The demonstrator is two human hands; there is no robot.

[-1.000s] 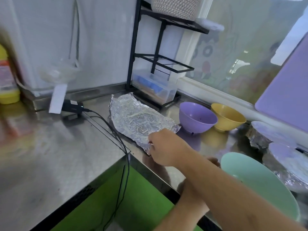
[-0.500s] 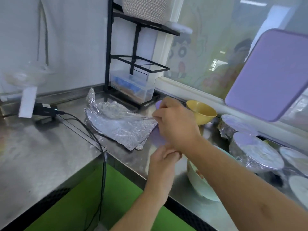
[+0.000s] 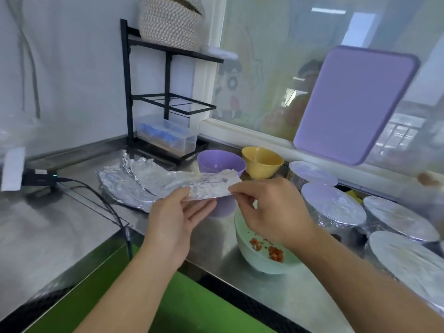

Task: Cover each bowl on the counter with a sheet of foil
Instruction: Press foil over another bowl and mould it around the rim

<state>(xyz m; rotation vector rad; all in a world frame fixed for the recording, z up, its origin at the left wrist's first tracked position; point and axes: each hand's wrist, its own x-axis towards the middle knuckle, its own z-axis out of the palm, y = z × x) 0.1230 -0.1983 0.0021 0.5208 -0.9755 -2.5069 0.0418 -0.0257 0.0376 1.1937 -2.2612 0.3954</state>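
**At the desk's front edge: one foil sheet held up, three bowls uncovered**

Above the front edge of the steel desk (image 3: 62, 239), both hands hold a crinkled foil sheet (image 3: 168, 182) off the surface. The left hand (image 3: 171, 221) has its thumb on top of the sheet's near edge and straight fingers beneath it, so its grip pinches the foil. The right hand (image 3: 271, 210) pinches the sheet's right-hand end between thumb and forefinger, the other fingers curled under. The far part of the sheet trails down onto more foil (image 3: 120, 188) lying flat on the desk toward the back left corner.

Uncovered items:
- green bowl (image 3: 252, 259), near the front edge, directly below the right hand, holding red bits of food.
- purple bowl (image 3: 219, 163), behind the held sheet, partly hidden by it.
- yellow bowl (image 3: 262, 162), just beside the purple one, along the back edge.

Covered items: foil-topped bowls (image 3: 332, 207) grouped toward the desk's right side.

Other items: a black wire rack (image 3: 168, 102) at the back, carrying a woven basket (image 3: 170, 21), with a clear plastic box (image 3: 168, 138) at its foot; a purple board (image 3: 353, 104) leaning against the window; a black cable (image 3: 105, 200) running across the desk and over its front edge.
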